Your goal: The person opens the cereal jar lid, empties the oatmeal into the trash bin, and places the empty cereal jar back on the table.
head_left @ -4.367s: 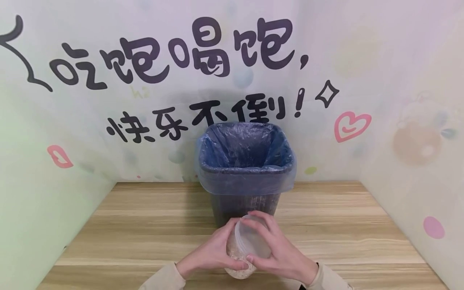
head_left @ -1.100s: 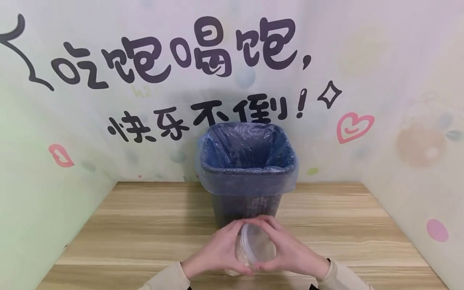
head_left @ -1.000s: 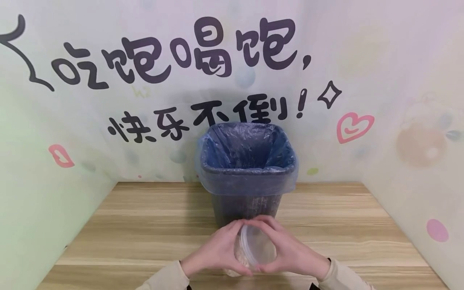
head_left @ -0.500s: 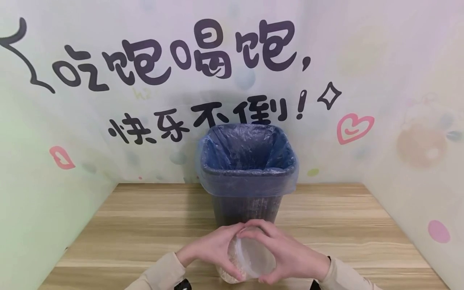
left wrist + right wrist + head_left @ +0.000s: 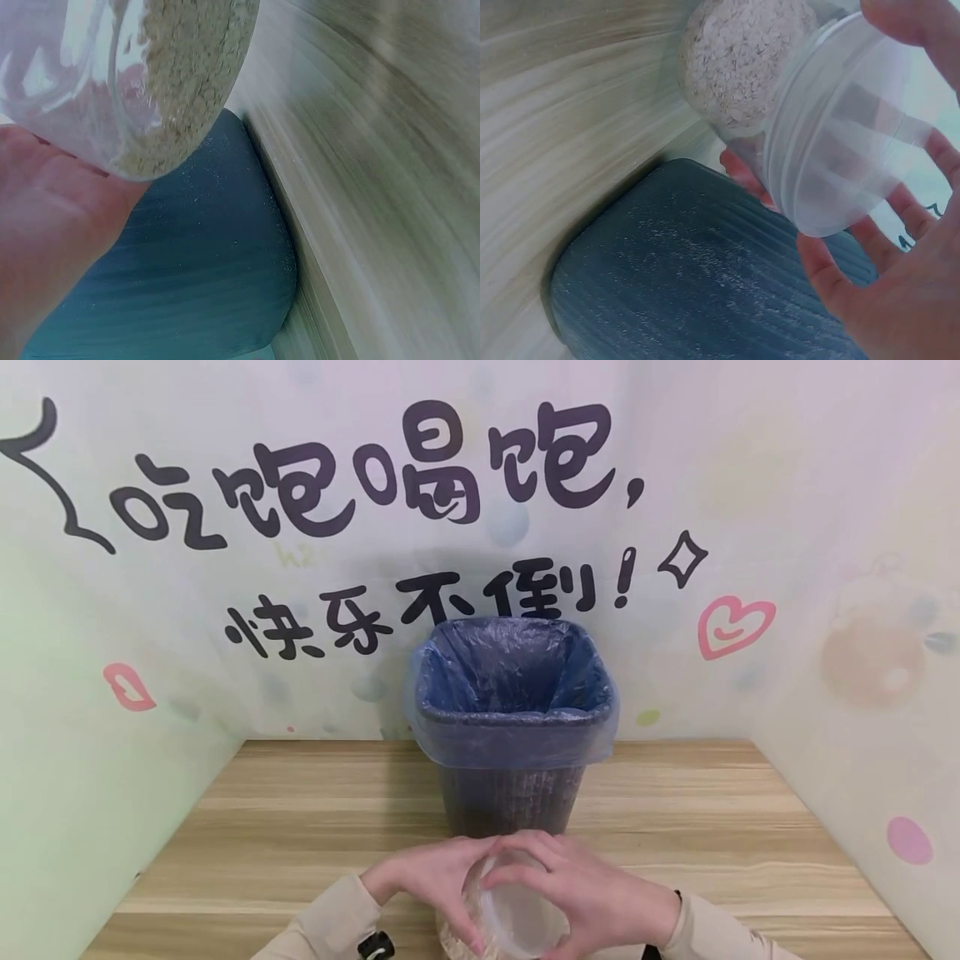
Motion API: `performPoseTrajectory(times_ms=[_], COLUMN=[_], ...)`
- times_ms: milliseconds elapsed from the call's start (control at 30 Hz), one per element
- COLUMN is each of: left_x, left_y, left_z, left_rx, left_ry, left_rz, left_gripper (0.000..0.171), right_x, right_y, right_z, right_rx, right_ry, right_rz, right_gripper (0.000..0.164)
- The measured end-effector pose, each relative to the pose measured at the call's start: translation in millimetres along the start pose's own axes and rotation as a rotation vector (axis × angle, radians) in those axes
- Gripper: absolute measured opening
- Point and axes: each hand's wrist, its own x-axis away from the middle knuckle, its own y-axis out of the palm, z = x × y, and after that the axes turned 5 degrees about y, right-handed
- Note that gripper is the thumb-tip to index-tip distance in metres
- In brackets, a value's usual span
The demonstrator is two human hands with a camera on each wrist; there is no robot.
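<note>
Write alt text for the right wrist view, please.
A right hand curves its fingers around the translucent lid of a tilted clear jar holding pale flakes. Part of the left hand shows beside the jar; a dark bin stands beyond, on a wood-grain table.

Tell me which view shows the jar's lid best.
The right wrist view: the lid appears large, its ridged rim and most of its translucent face visible. The head view shows its face smaller, with the right hand covering part. The left wrist view shows the jar's body and flakes, no discernible lid.
</note>
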Motion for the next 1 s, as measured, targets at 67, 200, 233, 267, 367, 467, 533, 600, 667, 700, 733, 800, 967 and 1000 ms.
performPoseTrajectory(times_ms=[67,200,233,267,367,467,533,600,667,700,733,800,967,1000], left_x=[0.2,0.3,0.2,0.1,-0.1,-0.5,-0.8,-0.8,-0.5,-0.1,0.4,2.1,2.6,1.7], left_y=[-0.8,-2.0,-2.4,-2.9,-4.7,-6.9,-8.2,-9.0,-9.2,-8.9,-8.4,-6.7,-0.3,0.9], left_z=[0.0,0.1,0.1,0.0,-0.2,-0.3,-0.4,-0.3,-0.2,-0.2,-0.2,-0.2,1.1,2.0], left_rx=[0.001,-0.021,-0.029,-0.03,-0.007,0.042,0.063,0.066,0.051,0.044,0.033,0.022,-0.075,-0.1], left_ry=[-0.001,0.004,0.01,0.017,0.041,0.06,0.066,0.068,0.064,0.06,0.057,0.041,0.001,-0.012], left_rz=[-0.028,-0.07,-0.082,-0.093,-0.128,-0.155,-0.166,-0.169,-0.162,-0.155,-0.145,-0.108,0.04,0.066], left_gripper=[0.091,0.087,0.088,0.09,0.097,0.101,0.101,0.099,0.098,0.099,0.101,0.101,0.095,0.096], right_x=[0.2,0.1,-0.2,-0.6,-1.8,-2.7,-3.0,-2.9,-2.2,-1.6,-0.9,1.0,4.2,4.6], right_y=[1.1,2.1,2.1,2.1,1.8,1.7,1.4,0.9,0.4,0.3,0.3,0.5,3.1,3.6], right_z=[-1.4,-4.7,-5.3,-6.0,-7.3,-8.0,-8.4,-8.6,-8.8,-9.0,-9.0,-8.9,-6.9,-6.9], right_rx=[0.033,0.08,0.088,0.086,0.08,0.074,0.078,0.076,0.077,0.077,0.081,0.076,0.01,-0.028], right_ry=[-0.023,-0.061,-0.076,-0.09,-0.126,-0.155,-0.166,-0.171,-0.163,-0.155,-0.144,-0.101,0.09,0.15], right_rz=[-0.005,-0.025,-0.029,-0.034,-0.046,-0.056,-0.06,-0.068,-0.083,-0.091,-0.094,-0.098,0.007,0.021], right_gripper=[0.086,0.084,0.083,0.082,0.078,0.072,0.07,0.074,0.084,0.09,0.095,0.101,0.106,0.108])
